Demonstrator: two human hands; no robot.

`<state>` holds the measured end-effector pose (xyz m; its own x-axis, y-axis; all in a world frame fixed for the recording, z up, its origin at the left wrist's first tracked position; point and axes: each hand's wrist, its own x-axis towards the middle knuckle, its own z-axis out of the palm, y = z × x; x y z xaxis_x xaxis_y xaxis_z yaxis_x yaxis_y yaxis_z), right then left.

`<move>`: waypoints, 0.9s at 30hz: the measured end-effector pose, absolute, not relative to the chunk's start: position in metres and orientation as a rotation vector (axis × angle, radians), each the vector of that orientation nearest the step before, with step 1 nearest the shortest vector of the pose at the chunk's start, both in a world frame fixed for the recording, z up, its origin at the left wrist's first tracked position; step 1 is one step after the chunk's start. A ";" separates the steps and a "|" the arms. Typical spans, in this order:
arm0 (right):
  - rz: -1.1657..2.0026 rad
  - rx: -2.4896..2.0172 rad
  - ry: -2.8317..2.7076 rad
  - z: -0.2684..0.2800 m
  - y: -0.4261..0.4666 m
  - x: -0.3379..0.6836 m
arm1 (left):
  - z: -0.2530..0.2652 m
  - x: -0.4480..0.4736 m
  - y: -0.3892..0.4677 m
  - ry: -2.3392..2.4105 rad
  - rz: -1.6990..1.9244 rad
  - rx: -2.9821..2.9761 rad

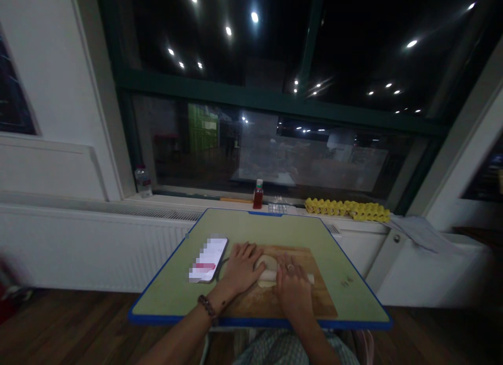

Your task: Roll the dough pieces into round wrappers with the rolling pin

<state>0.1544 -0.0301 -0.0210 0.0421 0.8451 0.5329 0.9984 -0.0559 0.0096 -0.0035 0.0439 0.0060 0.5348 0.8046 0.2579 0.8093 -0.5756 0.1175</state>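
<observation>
A wooden cutting board (pixel 322 297) lies on the table, with a flat, roundish piece of pale dough (pixel 268 261) on it. Across the dough rests a thin, light rolling pin (pixel 268 276). My right hand (pixel 293 283) lies over the pin and presses on it, with the pin's right end sticking out past the fingers. At the dough's left edge my left hand (pixel 242 265) is flat with its fingers spread, its thumb close to the pin's left end. Whether that thumb touches the pin or only the dough, I cannot tell.
The pale green table (pixel 236 223) has a blue rim. A lit phone (pixel 210 260) lies left of the board. On the windowsill stand a bottle of red liquid (pixel 258 195), a yellow egg tray (pixel 346 208) and a clear plastic bottle (pixel 143 181). A radiator (pixel 98 249) is beyond.
</observation>
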 end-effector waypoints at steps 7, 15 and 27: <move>-0.359 -2.091 -2.060 -0.003 -0.003 0.161 | 0.007 0.006 0.068 -1.579 -0.332 -2.732; -0.207 -2.109 -2.253 0.009 0.041 0.173 | 0.005 0.021 0.100 -1.659 -0.415 -2.519; -0.422 -1.915 -2.130 -0.016 -0.014 0.168 | -0.007 0.008 0.051 -1.447 -0.515 -2.630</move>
<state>0.1677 -0.0139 -0.0158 -0.1080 0.9231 0.3690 0.9941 0.0963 0.0499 0.0080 0.0510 -0.0075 0.4924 0.8026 0.3368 0.8348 -0.5449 0.0781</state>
